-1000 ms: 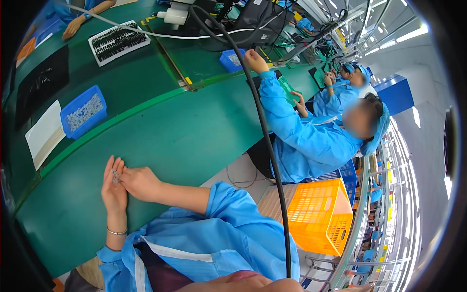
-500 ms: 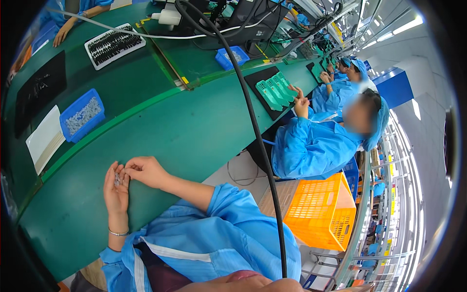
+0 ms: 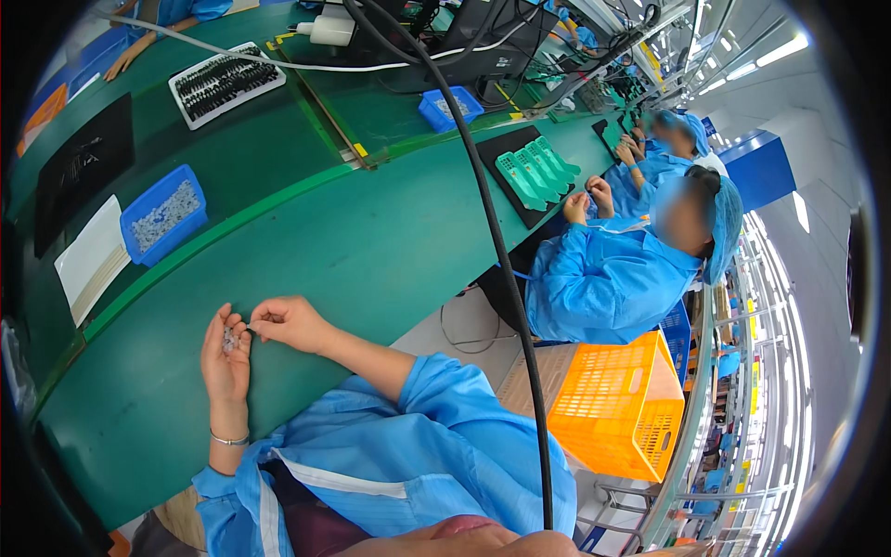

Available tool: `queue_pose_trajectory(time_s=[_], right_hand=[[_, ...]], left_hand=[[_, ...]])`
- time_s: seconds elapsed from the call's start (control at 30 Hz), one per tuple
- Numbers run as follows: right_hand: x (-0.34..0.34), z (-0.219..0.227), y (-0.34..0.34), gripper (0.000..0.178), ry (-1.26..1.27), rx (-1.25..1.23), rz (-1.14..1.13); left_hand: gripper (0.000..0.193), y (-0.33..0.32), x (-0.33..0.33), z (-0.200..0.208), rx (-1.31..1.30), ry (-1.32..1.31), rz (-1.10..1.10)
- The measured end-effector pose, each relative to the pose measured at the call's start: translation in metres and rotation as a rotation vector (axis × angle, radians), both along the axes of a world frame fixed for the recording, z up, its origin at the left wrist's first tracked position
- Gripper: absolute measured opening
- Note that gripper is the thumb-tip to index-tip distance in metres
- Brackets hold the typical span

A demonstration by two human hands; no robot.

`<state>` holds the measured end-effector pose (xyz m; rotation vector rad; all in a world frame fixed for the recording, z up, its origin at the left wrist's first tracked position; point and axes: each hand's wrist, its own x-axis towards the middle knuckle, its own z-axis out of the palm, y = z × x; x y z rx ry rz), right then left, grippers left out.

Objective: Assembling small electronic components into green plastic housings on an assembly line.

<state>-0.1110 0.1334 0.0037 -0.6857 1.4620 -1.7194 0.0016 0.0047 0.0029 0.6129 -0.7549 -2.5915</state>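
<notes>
My left hand [image 3: 228,364] is palm up over the green bench, fingers half curled around a small heap of clear plastic pieces [image 3: 230,340]. Close beside its fingertips, my right hand [image 3: 291,325] has thumb and forefinger pinched together. Whatever sits in that pinch is too small to name. Beyond my hands, a blue bin [image 3: 164,215] full of similar small clear pieces stands on the bench's raised-looking far strip, with a stack of white sheets [image 3: 94,258] next to it.
A white tray [image 3: 226,85] of black parts and a black mat [image 3: 85,174] lie farther back. A black cable [image 3: 490,218] hangs across the view. On the right, a co-worker [image 3: 603,269] sits by green plastic parts [image 3: 531,176]; an orange crate [image 3: 608,408] stands behind.
My right hand has drawn slightly right, opening a small gap from the left fingers. The near co-worker's hands have pulled back from the green parts. The whole view has shifted a little.
</notes>
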Motion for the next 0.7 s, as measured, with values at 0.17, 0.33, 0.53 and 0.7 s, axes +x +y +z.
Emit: queue_pose_trajectory(time_s=[0.17,0.33,0.53,0.7], right_hand=[[-0.001,-0.001,-0.001,0.009,0.016,-0.027,0.004],[0.005,-0.017,-0.003,0.013,0.106,0.103,0.047],[0.005,-0.012,0.002,0.012,0.071,0.118,-0.043],[0.003,-0.009,0.007,0.007,0.119,0.058,-0.039]], left_hand=[[0.033,-0.002,0.001,-0.006,-0.024,0.027,-0.008],[0.04,-0.003,0.009,-0.008,-0.019,0.055,-0.018],[0.031,0.001,0.003,0.0,0.043,0.099,-0.002],[0.03,0.005,0.0,-0.015,0.061,0.119,-0.047]])
